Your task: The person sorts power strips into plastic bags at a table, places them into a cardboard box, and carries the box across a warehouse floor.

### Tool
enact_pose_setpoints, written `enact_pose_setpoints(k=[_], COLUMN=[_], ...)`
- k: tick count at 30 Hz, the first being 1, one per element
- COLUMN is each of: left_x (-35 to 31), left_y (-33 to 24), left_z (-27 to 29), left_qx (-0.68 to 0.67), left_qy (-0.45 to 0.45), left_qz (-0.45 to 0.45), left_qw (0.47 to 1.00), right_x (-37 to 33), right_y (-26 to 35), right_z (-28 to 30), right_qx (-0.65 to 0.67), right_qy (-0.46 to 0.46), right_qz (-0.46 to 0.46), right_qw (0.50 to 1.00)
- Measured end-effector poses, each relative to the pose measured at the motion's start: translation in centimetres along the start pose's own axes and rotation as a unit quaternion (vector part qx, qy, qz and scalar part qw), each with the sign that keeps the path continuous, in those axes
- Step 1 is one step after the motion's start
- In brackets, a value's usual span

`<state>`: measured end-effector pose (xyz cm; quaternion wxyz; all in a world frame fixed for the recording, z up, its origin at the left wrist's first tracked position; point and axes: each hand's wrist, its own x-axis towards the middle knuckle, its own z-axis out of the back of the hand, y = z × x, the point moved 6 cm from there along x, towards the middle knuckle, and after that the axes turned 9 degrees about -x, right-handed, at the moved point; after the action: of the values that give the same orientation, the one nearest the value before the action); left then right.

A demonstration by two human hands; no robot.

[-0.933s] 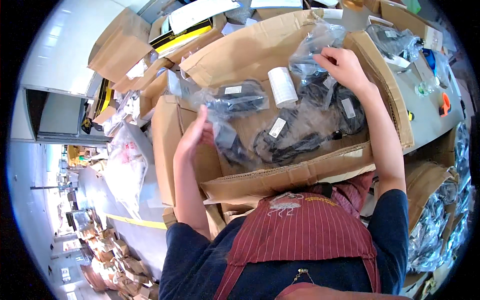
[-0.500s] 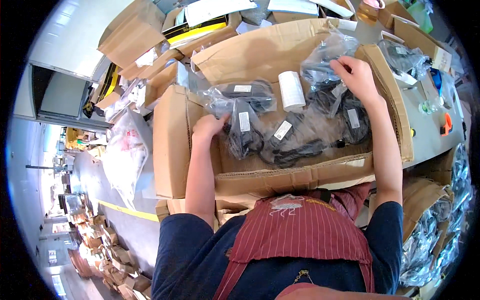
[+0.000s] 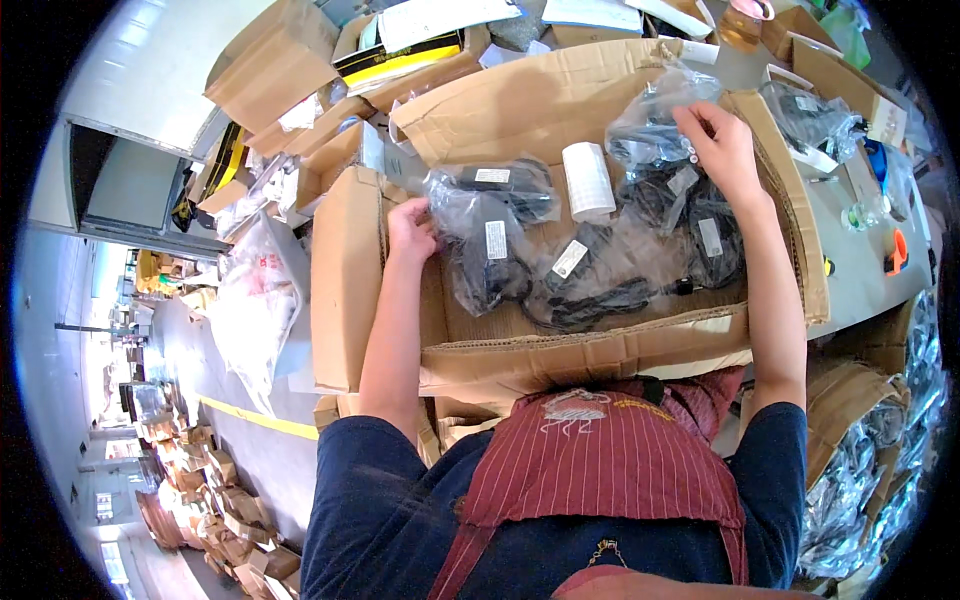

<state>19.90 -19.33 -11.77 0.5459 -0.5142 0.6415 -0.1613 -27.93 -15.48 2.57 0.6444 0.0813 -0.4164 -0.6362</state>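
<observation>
Inside the cardboard box (image 3: 600,350) lie several black power adapters (image 3: 497,240) with cords, bagged in clear plastic and bearing white labels. Among them, at the back of the box, a white roll (image 3: 588,180) leans upright. My left hand (image 3: 411,230) is at the box's left wall, fingers loosely bent and apart, right beside the edge of the bagged adapters. On the far right, my right hand (image 3: 722,152) has its fingers closed on the top of a clear plastic bag (image 3: 650,125). Its fingertips are partly hidden.
More bagged adapters (image 3: 805,110) lie on the grey table (image 3: 850,270) at right, near an orange tape cutter (image 3: 895,250). Open cartons (image 3: 270,65) crowd the back left. A carton of bagged goods (image 3: 850,460) stands low at right. A white sack (image 3: 255,310) hangs at left.
My left hand has drawn back from the bagged adapters toward the box's left wall, and the bag's left edge sits further right. My right hand has shifted slightly right and up.
</observation>
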Motion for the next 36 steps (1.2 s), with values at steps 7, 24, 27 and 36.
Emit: enact_pose_setpoints(k=[7,24,27,36], left_x=[-3.4,-6.0,-5.4,-8.1], left_y=[0.2,1.4,2.0,-1.1], left_z=[-4.2,-7.5,-5.9,-6.1], left_qx=[-0.2,0.418,0.574,0.613], left_qy=[0.085,0.13,0.05,0.058], left_qz=[0.038,-0.303,-0.212,-0.295], left_qw=[0.975,0.846,0.79,0.731], right_x=[0.0,0.3,0.1,0.0], right_y=[0.6,0.8,0.5,0.5], right_z=[0.3,-0.4,-0.6,0.1], right_qx=[0.001,-0.027,-0.007,-0.036], right_qy=[0.011,0.023,0.033,-0.014], right_qz=[-0.005,0.027,-0.001,0.062], right_qw=[1.0,0.999,0.999,0.997])
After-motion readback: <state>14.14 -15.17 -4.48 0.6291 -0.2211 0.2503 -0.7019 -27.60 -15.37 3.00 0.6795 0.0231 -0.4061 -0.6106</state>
